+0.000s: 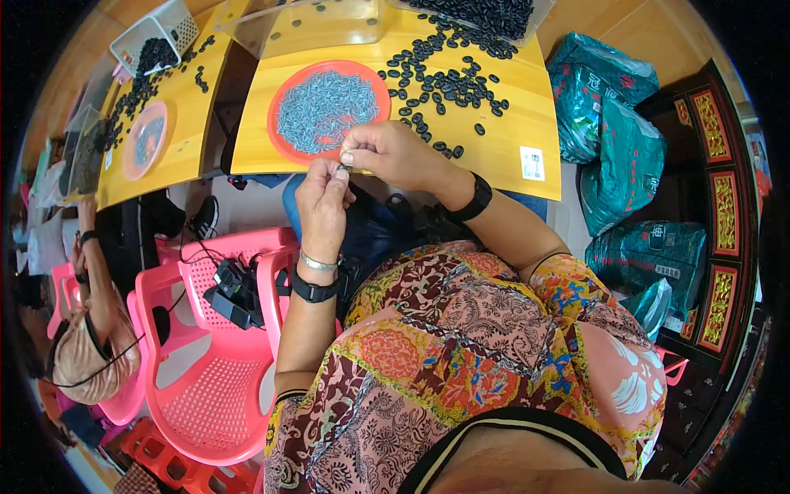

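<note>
Both my hands meet at the near edge of the red plate [274, 136], fingertips almost touching. My left hand [321, 202] is closed, thumb and forefinger pinching a small dark piece [343, 168] that is mostly hidden. My right hand [391, 152] is closed in a pinch just above it; what sits between its fingertips is too small to make out. On the plate lies a heap of small thin grey-blue pieces [317, 107]. Many black oval pieces with a slot-like middle [453, 85] are scattered on the yellow table to the right of the plate.
A clear bin [527, 29] of black pieces stands at the far edge of the yellow table [502, 156]. Green bags [629, 160] are stacked at the right. An unoccupied pink chair [210, 395] is at my left. Another person [95, 346] sits near a second table with a pink plate [132, 169].
</note>
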`<state>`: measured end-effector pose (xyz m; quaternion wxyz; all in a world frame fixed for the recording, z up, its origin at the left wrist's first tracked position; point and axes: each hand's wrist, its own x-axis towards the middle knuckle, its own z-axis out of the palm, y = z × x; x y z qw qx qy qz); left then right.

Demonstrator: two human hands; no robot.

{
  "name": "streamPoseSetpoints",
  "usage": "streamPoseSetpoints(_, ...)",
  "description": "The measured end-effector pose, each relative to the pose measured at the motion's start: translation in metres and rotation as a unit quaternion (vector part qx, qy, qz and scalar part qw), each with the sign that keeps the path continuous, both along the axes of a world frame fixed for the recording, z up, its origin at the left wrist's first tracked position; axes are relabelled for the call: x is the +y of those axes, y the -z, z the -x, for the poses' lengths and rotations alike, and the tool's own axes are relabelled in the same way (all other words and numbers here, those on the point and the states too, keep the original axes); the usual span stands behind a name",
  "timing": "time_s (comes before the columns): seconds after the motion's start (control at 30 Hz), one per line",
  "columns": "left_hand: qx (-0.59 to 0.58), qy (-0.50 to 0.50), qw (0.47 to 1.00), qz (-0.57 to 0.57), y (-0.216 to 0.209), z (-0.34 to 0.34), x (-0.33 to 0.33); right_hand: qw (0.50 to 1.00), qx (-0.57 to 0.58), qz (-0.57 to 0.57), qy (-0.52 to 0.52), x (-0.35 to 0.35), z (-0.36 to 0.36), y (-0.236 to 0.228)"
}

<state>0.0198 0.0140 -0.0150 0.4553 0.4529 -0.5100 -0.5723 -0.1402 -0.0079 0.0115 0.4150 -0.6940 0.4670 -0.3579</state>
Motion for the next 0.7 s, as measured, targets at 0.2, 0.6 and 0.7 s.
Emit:
streamPoseSetpoints(0.2,-0.004,0.000,1.000,0.002,-0.002,0.001,0.000,0.999,-0.027,-0.019,0.001,0.000,0.000,0.003)
streamPoseSetpoints(0.6,-0.001,0.005,1.000,-0.003,0.000,-0.001,-0.001,0.997,-0.071,-0.017,0.027,-0.003,0.001,0.009)
streamPoseSetpoints(0.7,-0.002,0.006,1.000,0.002,0.000,-0.001,0.000,0.998,-0.057,-0.026,0.016,0.001,-0.002,0.003)
